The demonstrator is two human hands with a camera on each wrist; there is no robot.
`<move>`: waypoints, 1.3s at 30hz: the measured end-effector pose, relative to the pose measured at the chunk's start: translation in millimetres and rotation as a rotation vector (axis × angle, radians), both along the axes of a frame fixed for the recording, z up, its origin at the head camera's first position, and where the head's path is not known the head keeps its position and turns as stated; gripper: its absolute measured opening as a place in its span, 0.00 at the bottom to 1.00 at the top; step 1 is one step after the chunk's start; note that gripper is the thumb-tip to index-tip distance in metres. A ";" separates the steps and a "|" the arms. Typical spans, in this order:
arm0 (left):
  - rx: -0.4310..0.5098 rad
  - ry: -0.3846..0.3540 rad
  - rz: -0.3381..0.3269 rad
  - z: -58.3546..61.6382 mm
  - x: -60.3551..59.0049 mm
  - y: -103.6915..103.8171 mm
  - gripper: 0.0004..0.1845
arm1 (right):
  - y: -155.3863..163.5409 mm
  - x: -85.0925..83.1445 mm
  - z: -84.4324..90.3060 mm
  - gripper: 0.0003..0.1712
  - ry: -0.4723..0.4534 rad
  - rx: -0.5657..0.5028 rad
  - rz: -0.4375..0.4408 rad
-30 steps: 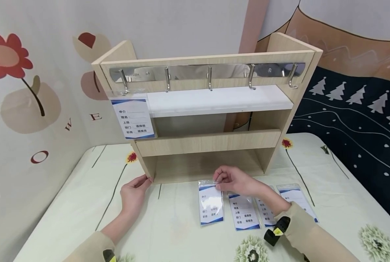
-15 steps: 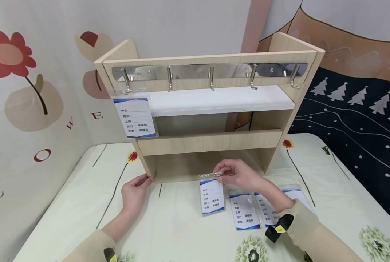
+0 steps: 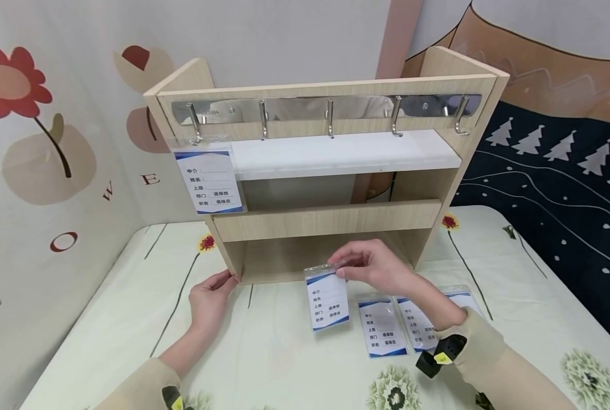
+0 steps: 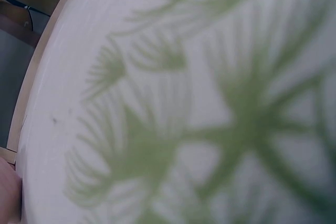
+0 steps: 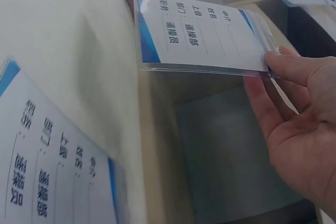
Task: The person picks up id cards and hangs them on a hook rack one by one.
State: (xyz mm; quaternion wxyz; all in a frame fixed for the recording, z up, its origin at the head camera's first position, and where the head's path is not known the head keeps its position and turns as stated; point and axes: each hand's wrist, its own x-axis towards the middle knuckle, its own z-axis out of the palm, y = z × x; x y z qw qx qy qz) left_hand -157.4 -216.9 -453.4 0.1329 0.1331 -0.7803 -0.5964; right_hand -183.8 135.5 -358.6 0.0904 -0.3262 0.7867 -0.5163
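My right hand (image 3: 373,265) pinches the top edge of a clear-sleeved badge card (image 3: 327,299) between thumb and fingers. In the right wrist view this badge card (image 5: 205,35) is held up above the cloth, its printed face showing. At the lower left corner of the wooden rack (image 3: 330,221), my left hand (image 3: 211,302) grips the base of the side panel with thumb and fingers. Another badge card (image 3: 211,179) hangs from the leftmost metal hook (image 3: 194,123). Only a sliver of the left hand (image 4: 9,192) appears in the left wrist view.
More badge cards lie on the flowered cloth (image 3: 284,364), one (image 3: 383,328) beside another (image 3: 418,324), with a third (image 3: 463,299) partly behind my right forearm. A metal strip (image 3: 297,111) with several hooks crosses the rack above a white shelf (image 3: 346,155).
The right hand has lifted the badge card off the cloth, raising it slightly and tilting it. The left hand stays at the rack's corner.
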 end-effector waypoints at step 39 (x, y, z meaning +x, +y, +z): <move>0.003 0.007 0.009 0.4 0.6 -0.4 0.16 | -22.1 2.3 61.5 0.14 0.320 -0.239 -0.123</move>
